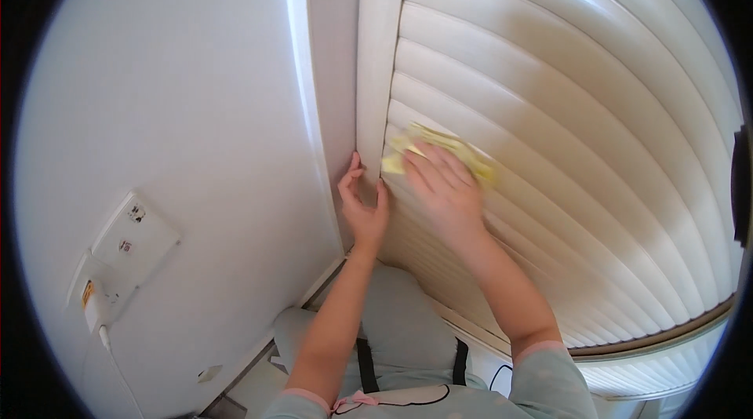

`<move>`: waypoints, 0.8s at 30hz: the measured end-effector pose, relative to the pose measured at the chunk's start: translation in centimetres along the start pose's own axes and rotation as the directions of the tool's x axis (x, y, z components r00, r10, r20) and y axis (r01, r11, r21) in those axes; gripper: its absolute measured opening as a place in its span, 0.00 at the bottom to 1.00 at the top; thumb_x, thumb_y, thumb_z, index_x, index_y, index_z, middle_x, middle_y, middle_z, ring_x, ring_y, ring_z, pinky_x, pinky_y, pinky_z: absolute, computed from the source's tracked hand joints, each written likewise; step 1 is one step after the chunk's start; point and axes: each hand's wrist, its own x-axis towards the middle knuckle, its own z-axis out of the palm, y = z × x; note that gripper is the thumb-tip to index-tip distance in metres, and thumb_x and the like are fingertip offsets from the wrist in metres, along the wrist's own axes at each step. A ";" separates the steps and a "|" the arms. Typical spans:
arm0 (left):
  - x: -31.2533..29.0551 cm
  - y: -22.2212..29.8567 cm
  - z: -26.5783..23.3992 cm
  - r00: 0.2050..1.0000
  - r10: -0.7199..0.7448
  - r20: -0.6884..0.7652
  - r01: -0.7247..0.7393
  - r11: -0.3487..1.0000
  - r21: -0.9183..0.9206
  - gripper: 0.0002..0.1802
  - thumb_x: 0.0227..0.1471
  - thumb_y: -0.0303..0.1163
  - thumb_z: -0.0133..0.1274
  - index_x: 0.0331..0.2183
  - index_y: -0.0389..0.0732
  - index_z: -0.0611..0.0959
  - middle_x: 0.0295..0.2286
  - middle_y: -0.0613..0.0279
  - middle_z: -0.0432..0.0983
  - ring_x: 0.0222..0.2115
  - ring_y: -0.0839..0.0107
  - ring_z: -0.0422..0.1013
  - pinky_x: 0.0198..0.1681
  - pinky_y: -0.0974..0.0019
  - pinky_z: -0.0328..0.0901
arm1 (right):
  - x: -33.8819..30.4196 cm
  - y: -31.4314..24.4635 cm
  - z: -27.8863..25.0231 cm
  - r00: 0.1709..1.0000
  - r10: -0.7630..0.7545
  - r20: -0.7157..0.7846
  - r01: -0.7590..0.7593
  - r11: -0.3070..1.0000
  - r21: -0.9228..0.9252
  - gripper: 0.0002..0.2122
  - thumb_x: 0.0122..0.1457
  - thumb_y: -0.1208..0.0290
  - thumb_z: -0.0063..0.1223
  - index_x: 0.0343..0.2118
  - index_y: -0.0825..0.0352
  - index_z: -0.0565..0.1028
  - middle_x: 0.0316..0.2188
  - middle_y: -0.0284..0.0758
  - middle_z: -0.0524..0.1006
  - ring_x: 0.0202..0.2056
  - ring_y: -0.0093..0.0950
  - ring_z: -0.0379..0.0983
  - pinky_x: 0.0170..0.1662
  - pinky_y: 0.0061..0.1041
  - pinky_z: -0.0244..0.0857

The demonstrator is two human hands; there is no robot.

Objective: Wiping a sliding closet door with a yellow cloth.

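My right hand (445, 190) presses a yellow cloth (466, 154) flat against a cream panel with padded-looking horizontal ribs (541, 81). The cloth sticks out past the fingers on both sides, and the hand is a little blurred. Just left of it, my left hand (365, 207) holds nothing. Its thumb and fingers are apart, with the fingertips at the smooth upright border (376, 50) of the panel, beside the wall corner. Whether those fingertips bear on the border, I cannot tell.
A white wall (180, 105) rises close on the left. On it is a socket plate (135, 237) with a white plug (96, 305) and a hanging cable (118, 368). My legs (388, 301), in grey-green trousers, are below. A dark object (740, 183) shows at the right rim.
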 end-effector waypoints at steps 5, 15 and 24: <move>-1.1 -0.3 -1.2 0.999 0.016 0.045 -0.020 0.996 0.082 0.19 0.49 0.16 0.52 0.43 0.36 0.68 0.56 0.41 0.63 0.55 0.54 0.64 0.56 0.59 0.60 | 1.8 -1.9 3.7 1.000 0.018 0.006 -0.018 0.999 0.040 0.13 0.43 0.74 0.53 0.35 0.66 0.78 0.41 0.33 0.78 0.50 0.29 0.73 0.54 0.28 0.65; -1.5 -0.2 -1.1 0.993 0.044 0.108 -0.072 0.958 0.278 0.16 0.46 0.20 0.56 0.39 0.36 0.71 0.56 0.42 0.62 0.55 0.52 0.64 0.56 0.59 0.60 | -2.9 -0.6 -1.1 0.995 0.094 -0.034 -0.095 0.995 -0.035 0.11 0.45 0.72 0.54 0.34 0.64 0.78 0.37 0.32 0.78 0.47 0.29 0.74 0.52 0.27 0.67; -1.3 0.0 -1.2 0.952 0.237 0.196 -0.295 0.882 0.367 0.16 0.45 0.23 0.58 0.37 0.38 0.72 0.57 0.45 0.62 0.56 0.49 0.61 0.57 0.55 0.58 | -1.3 -1.1 2.4 0.989 0.020 -0.144 -0.028 0.998 -0.048 0.09 0.47 0.69 0.53 0.33 0.64 0.76 0.39 0.32 0.77 0.49 0.29 0.72 0.54 0.25 0.64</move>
